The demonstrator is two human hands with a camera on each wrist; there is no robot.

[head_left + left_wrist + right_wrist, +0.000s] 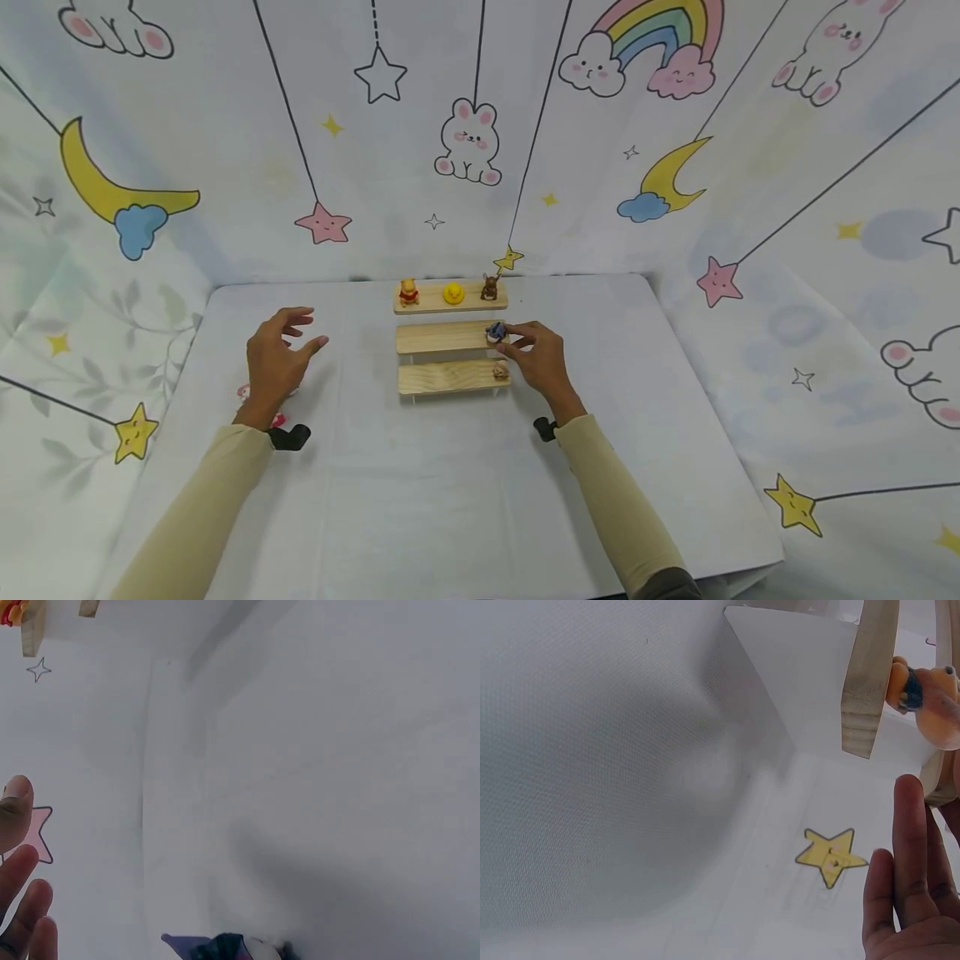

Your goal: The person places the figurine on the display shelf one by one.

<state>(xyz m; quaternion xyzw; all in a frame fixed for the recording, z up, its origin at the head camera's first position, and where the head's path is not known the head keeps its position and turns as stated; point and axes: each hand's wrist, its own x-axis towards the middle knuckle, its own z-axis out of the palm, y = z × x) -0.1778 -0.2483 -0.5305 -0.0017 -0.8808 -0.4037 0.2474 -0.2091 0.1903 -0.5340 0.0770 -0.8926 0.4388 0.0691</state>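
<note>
My right hand point(543, 360) pinches a small dark-blue and white figurine point(495, 332) between thumb and fingers, at the right end of the middle wooden board point(442, 337). On the lower board point(442, 377), a small peach-coloured figurine point(500, 369) stands at the right end; the right wrist view shows its blue neckband. Left of the boards my left hand point(277, 358) hovers with fingers spread apart from the thumb, holding nothing. Partly hidden beneath that wrist are several small figurines, one of them red and white point(279, 419).
Along the back board point(431, 296) stand a red-shirted yellow bear figurine point(408, 292), a yellow duck point(453, 292) and a brown figurine point(490, 287). The boards form steps on a white-covered table point(360, 500). A patterned cloth wall point(405, 167) rises behind and at both sides.
</note>
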